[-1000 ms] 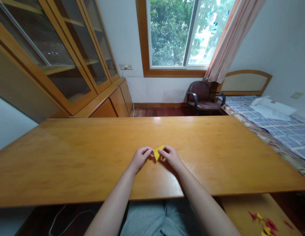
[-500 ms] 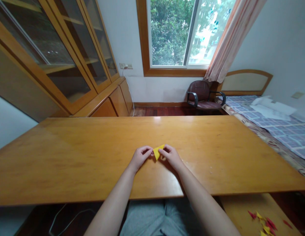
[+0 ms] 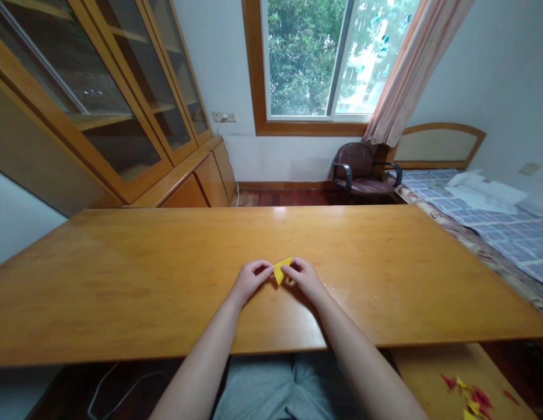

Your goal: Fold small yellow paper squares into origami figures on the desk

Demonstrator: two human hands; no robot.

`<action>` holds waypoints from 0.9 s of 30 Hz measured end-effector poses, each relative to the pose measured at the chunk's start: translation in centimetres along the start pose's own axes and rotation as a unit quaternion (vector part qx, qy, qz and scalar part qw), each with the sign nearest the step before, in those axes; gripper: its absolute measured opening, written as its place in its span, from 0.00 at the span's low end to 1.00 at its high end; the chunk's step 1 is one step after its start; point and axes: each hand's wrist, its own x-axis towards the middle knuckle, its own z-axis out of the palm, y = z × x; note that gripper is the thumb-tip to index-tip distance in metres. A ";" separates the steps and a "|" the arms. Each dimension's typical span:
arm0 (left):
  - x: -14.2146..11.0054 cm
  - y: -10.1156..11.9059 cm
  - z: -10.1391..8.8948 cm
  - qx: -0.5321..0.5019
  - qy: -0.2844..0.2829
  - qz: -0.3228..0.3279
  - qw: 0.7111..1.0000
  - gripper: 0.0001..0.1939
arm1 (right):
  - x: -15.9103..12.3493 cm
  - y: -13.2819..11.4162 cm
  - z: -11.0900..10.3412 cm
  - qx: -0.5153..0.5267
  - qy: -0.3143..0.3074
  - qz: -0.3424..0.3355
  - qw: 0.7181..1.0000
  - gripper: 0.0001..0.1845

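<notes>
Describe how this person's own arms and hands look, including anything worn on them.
The left hand and right hand are ungloved; no ring is discernible at this size. The left forearm and right forearm taper toward wrists without a visible watch or bracelet. No sleeve shows. Grey-green cloth clothing covers the lap.

Yellow folded paper triangle [image 3: 278,276]: partly hidden by right hand [image 3: 302,279] | red-and-yellow paper cluster [image 3: 482,397]: cut off by bottom edge

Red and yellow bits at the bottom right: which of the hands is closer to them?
Right. The right hand, pinching the yellow paper, is up and left of the bits; the left hand is farther left, at the paper's left corner.
</notes>
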 end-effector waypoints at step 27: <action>0.1 -0.3 0.0 0.021 -0.018 -0.001 1.000 0.12 | 0.4 0.8 -0.5 0.034 0.062 0.002 0.997 0.18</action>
